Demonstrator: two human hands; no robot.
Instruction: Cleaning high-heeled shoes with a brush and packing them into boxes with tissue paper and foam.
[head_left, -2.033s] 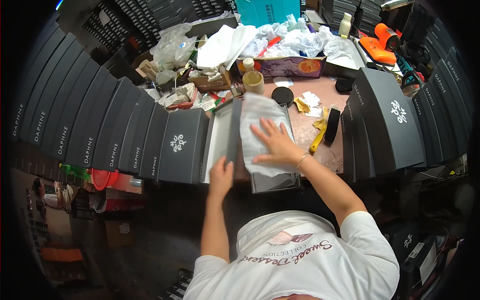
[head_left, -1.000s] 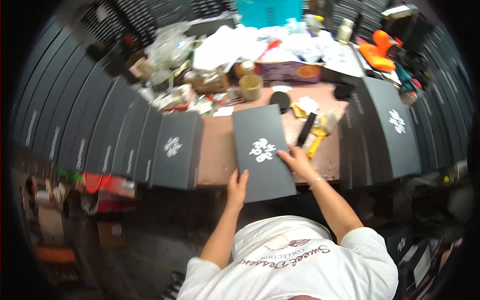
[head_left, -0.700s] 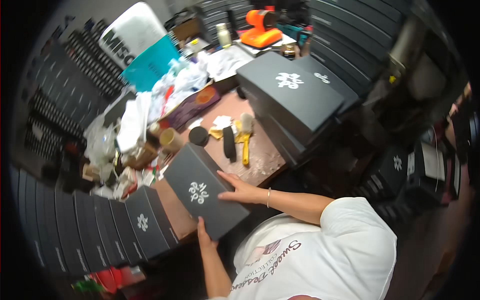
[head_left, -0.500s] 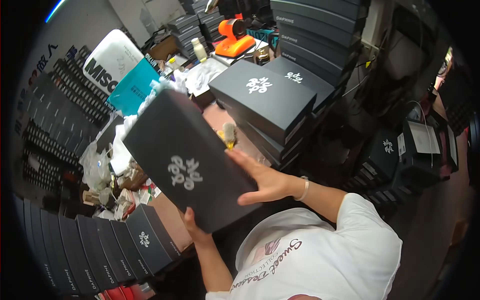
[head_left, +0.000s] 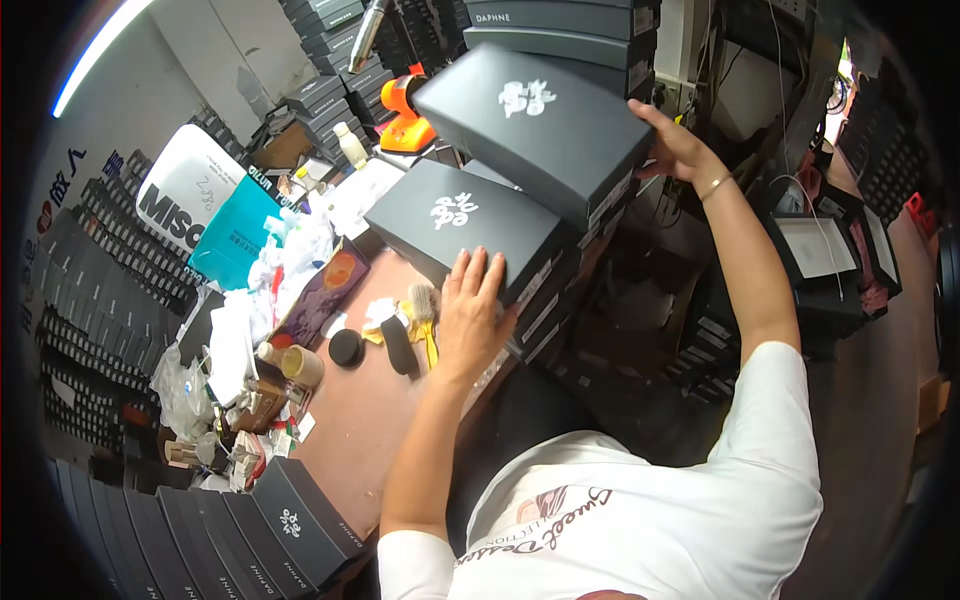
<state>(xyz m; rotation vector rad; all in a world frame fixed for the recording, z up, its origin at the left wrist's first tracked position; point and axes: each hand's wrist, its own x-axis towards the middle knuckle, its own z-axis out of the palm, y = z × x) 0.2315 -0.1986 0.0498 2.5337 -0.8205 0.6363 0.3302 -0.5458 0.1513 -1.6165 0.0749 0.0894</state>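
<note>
A dark grey shoebox [head_left: 560, 120] with a white floral mark lies on the rear stack, its printing slightly blurred. Around its right end curls my right hand [head_left: 678, 148], gripping the corner; some fingers are hidden behind it. In front sits a similar shoebox [head_left: 480, 225] on top of a nearer stack. My left hand [head_left: 474, 318] rests on that box's near edge, fingers stretched flat over the lid. Beside my left wrist lie a brush [head_left: 423, 302], a yellow cloth [head_left: 432, 345], a dark elongated piece [head_left: 399, 346] and a round black container [head_left: 346, 348].
On the pinkish table [head_left: 355, 425], a patterned box [head_left: 325, 295] holds crumpled white paper. Beyond are a white bottle [head_left: 350, 145] and an orange device [head_left: 405, 125]. Shoeboxes stand in a row [head_left: 285, 520] at near left and in a tall stack [head_left: 560, 50] behind. Open boxes [head_left: 815, 250] lie right.
The shoebox held between both hands has moved away and right onto the rear stack. My left hand has let go of it and lies on the front box. The tabletop tools are uncovered.
</note>
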